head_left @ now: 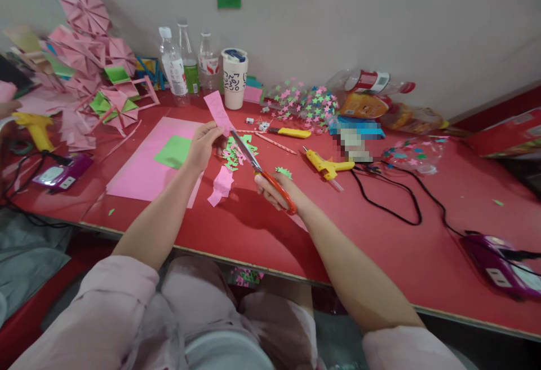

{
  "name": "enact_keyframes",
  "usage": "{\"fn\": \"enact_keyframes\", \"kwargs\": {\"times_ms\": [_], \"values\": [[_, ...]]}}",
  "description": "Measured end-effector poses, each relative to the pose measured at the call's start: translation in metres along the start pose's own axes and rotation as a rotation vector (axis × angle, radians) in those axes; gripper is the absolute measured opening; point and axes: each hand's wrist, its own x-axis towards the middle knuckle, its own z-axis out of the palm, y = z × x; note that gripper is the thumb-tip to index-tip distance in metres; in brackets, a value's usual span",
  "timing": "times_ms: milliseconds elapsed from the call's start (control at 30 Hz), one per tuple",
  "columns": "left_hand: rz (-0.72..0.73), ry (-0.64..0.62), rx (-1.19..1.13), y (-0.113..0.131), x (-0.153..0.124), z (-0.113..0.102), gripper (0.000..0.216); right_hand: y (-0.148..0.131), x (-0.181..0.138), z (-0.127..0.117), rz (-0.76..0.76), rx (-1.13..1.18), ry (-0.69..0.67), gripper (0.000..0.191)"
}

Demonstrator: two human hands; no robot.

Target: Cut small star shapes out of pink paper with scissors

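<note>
Between the fingers of my left hand (203,145) is a pink paper strip (218,109), pinched near its lower end and tilted up to the left. My right hand (276,192) is wrapped round the orange handles of a pair of scissors (247,150). The blade tips reach the strip's lower right edge; whether they cut into it I cannot tell. Below lie green and pink paper scraps (236,153) and a crumpled pink strip (221,185). Small green cut pieces (283,172) rest just behind my right hand. A green paper square (173,152) lies on pink sheets (139,172) at left.
A yellow glue gun (327,164) with a black cord and a yellow cutter knife (291,132) lie to the right. Bottles (173,68) and a white cup (234,79) stand by the wall. Pink folded paper shapes (88,48) pile up at left, near another person's hand (8,109).
</note>
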Motion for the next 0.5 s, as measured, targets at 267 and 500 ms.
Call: {"fn": "enact_keyframes", "kwargs": {"times_ms": [267, 500], "values": [[-0.036, 0.021, -0.046, -0.005, -0.002, 0.007, 0.015, 0.003, -0.001, 0.002, -0.042, 0.085, -0.032, 0.048], [-0.074, -0.001, -0.073, -0.008, -0.004, 0.012, 0.015, 0.000, -0.001, 0.002, 0.006, 0.114, -0.015, 0.046]]}}
